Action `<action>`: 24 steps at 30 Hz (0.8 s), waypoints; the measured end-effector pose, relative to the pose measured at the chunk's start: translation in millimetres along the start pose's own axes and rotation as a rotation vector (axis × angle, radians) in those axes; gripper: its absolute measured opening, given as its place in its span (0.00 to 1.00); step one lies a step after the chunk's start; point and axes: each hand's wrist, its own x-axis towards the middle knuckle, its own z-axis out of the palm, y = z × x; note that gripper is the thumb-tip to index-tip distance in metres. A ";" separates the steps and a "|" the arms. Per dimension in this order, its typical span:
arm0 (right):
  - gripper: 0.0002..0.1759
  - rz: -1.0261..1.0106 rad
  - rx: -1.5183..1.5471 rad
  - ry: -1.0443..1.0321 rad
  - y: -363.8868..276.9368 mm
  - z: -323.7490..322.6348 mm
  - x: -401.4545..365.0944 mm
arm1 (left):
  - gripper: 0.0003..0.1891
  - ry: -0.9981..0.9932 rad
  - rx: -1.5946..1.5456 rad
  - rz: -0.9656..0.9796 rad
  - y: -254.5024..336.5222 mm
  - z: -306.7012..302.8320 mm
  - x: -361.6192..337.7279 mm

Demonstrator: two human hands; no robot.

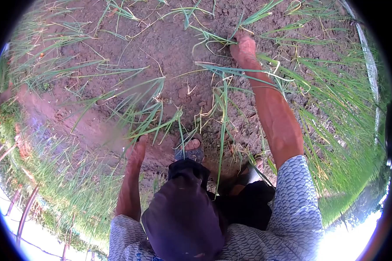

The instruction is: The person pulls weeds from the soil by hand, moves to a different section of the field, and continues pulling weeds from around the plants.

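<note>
My right hand (244, 47) reaches far forward to the soil, its fingers closed at the base of a green onion plant (222, 40); the fingertips are partly hidden. Long green leaves (231, 69) cross in front of my right wrist. My left hand (137, 148) is low on the left, thumb pointing up, close to the leaf tips of a clump of green onions (154, 117). The other fingers of that hand are blurred and hidden, so whether they grip any leaves cannot be told. Another onion clump (222, 104) stands between my arms.
Damp brown soil (170, 52) with scattered onion plants lies ahead. Dense green rows grow at the right (335, 100) and lower left (69, 174). A pale strip (370, 65) runs along the right edge. My sandalled foot (190, 147) is on the soil below the plants.
</note>
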 end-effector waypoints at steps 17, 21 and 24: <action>0.12 -0.211 0.131 -0.239 -2.0 -9.7 -46.5 | 0.19 0.042 0.071 0.065 -8.0 2.5 3.5; 0.06 0.365 0.764 -0.423 13.6 -28.8 -55.3 | 0.19 0.051 0.050 0.051 -8.2 3.4 0.8; 0.10 -0.352 0.248 -0.240 13.5 -17.8 -60.0 | 0.19 0.043 0.034 0.055 -1.8 2.9 1.2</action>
